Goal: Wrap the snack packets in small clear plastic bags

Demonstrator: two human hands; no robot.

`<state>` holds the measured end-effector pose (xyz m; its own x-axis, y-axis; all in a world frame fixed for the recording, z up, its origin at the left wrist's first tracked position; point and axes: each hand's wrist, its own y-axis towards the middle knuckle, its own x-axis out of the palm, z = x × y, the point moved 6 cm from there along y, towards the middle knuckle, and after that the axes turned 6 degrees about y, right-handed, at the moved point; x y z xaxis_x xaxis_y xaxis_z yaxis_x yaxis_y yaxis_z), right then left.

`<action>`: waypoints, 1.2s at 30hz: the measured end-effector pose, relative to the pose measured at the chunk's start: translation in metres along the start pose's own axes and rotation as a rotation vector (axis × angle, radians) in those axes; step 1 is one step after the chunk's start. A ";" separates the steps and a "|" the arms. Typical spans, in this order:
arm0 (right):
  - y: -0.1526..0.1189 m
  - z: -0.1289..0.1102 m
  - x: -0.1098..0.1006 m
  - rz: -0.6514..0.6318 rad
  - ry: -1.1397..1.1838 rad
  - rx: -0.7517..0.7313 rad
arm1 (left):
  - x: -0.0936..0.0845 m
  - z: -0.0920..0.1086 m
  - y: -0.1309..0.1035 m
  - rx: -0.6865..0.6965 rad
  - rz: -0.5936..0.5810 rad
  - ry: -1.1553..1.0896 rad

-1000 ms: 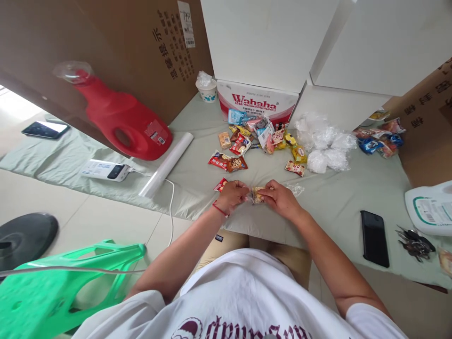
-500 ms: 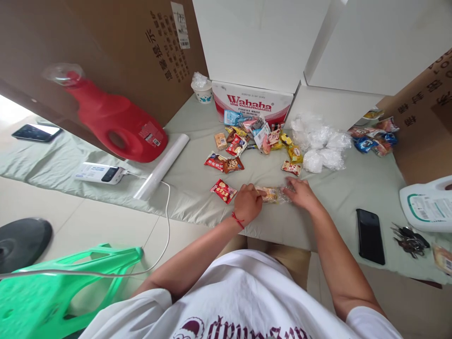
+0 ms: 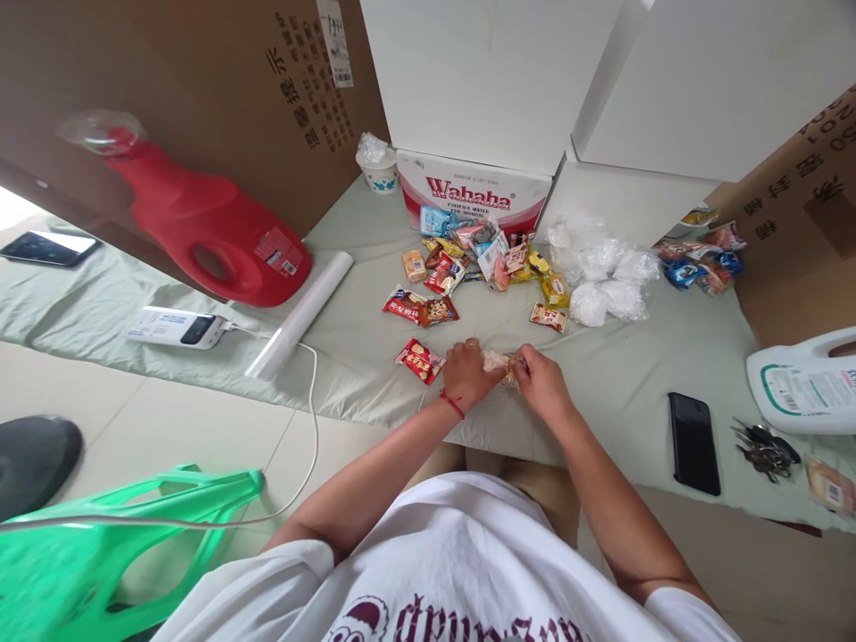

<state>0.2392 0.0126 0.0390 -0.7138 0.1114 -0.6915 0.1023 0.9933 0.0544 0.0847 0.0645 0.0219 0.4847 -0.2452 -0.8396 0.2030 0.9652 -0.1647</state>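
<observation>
One wrapped snack is gripped by the left hand and the right hand, close together near the front edge of a green cloth, a red packet beside the left.

We find the left hand over the left end of a wrapped snack, with the right hand pinching its right end. Just left of the left hand we record a red packet. Beyond both hands we observe mixed snack packets before a Wahaha carton. Beyond the right hand, to its right, we note clear plastic bundles; farther right, a black phone beside keys. Well left of the left hand lies a pale roll.
</observation>
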 end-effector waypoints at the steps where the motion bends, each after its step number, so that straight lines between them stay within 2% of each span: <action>1: -0.003 -0.002 0.004 0.031 0.017 0.005 | 0.001 -0.001 0.000 -0.010 -0.049 0.010; 3: -0.010 -0.001 0.012 0.069 0.103 0.044 | -0.001 0.000 -0.004 0.013 -0.044 -0.011; 5: -0.019 0.005 0.020 0.083 0.284 0.122 | -0.008 0.009 -0.013 0.099 0.088 -0.050; 8: -0.036 0.013 0.029 0.140 0.722 0.272 | -0.008 0.031 -0.035 0.344 0.257 -0.026; 11: -0.051 0.012 0.037 0.133 1.144 0.373 | 0.009 0.052 -0.060 0.646 0.235 -0.015; 14: -0.059 0.011 0.039 0.046 1.322 0.414 | 0.022 0.058 -0.077 0.824 0.160 -0.172; 19: -0.065 0.019 0.035 0.033 1.325 0.393 | 0.013 0.053 -0.076 0.815 0.078 -0.494; 21: -0.068 0.021 0.034 0.024 1.299 0.405 | 0.006 0.054 -0.074 0.811 0.042 -0.512; 23: -0.070 0.027 0.025 0.071 1.269 0.423 | 0.000 0.054 -0.074 0.790 0.028 -0.497; 25: -0.068 0.046 -0.004 0.219 1.244 0.412 | -0.007 0.044 -0.072 0.735 0.068 -0.478; 26: -0.066 0.061 -0.028 0.332 1.233 0.391 | -0.012 0.036 -0.071 0.697 0.111 -0.466; 29: -0.055 0.132 -0.121 0.763 1.155 0.334 | -0.028 -0.006 -0.066 0.565 0.290 -0.389; 30: -0.053 0.162 -0.152 0.922 1.103 0.391 | -0.033 -0.023 -0.064 0.529 0.344 -0.345; 32: -0.048 0.220 -0.206 1.151 0.916 0.648 | -0.043 -0.056 -0.061 0.488 0.430 -0.248; 34: -0.033 0.259 -0.245 1.206 0.811 0.727 | -0.051 -0.086 -0.060 0.461 0.514 -0.139; 36: -0.016 0.283 -0.272 1.216 0.701 0.746 | -0.053 -0.108 -0.059 0.439 0.542 -0.023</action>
<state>0.6275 -0.0425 0.0222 -0.0994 0.9944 -0.0350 0.9771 0.0909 -0.1926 -0.0448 0.0307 0.0200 0.6317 0.2544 -0.7323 0.2498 0.8274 0.5029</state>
